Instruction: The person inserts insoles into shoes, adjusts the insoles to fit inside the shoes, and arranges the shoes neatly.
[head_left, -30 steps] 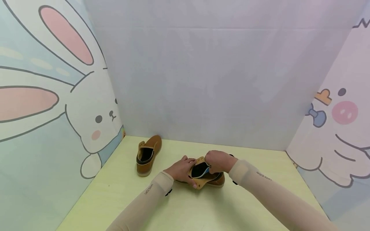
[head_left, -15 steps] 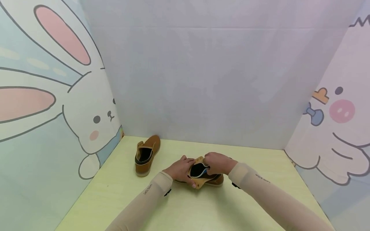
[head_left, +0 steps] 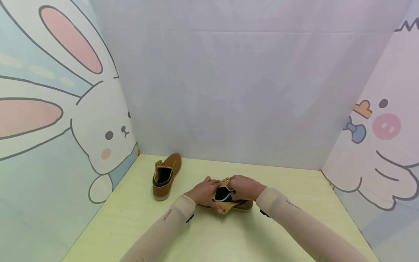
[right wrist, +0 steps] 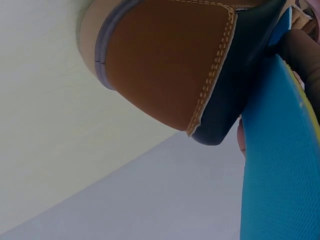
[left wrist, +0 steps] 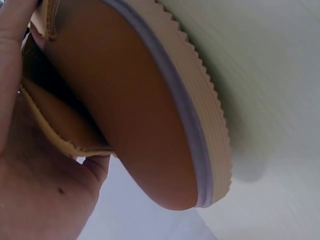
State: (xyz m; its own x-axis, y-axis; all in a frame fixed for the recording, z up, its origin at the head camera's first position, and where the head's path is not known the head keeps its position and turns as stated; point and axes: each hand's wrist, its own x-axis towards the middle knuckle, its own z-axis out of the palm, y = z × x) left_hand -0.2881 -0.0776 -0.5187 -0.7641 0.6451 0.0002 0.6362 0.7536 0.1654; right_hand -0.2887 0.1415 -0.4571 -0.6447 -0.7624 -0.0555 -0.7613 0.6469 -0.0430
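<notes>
A brown ankle-height shoe [head_left: 247, 206] lies sideways at the middle of the table, its tan eyelet flaps [head_left: 224, 208] spread apart. My left hand [head_left: 203, 193] grips the shoe by its flaps, thumb on the near one and fingers by the far one. In the left wrist view, the rounded toe [left wrist: 135, 105] and the ridged pale sole face the camera. My right hand [head_left: 246, 187] pinches a blue insole [right wrist: 275, 165] at the opening, its far end inside the shoe. The dark-collared heel [right wrist: 170, 65] shows beside it in the right wrist view.
A matching brown shoe [head_left: 165, 178] stands upright at the back left, toe toward the grey back wall [head_left: 212, 91]. Cartoon-printed side walls [head_left: 98, 145] bound the pale yellow-green table [head_left: 131, 233] on both sides.
My right hand has shifted slightly left over the shoe's opening, and less of the blue insole shows there. The left hand keeps its grip on the flaps.
</notes>
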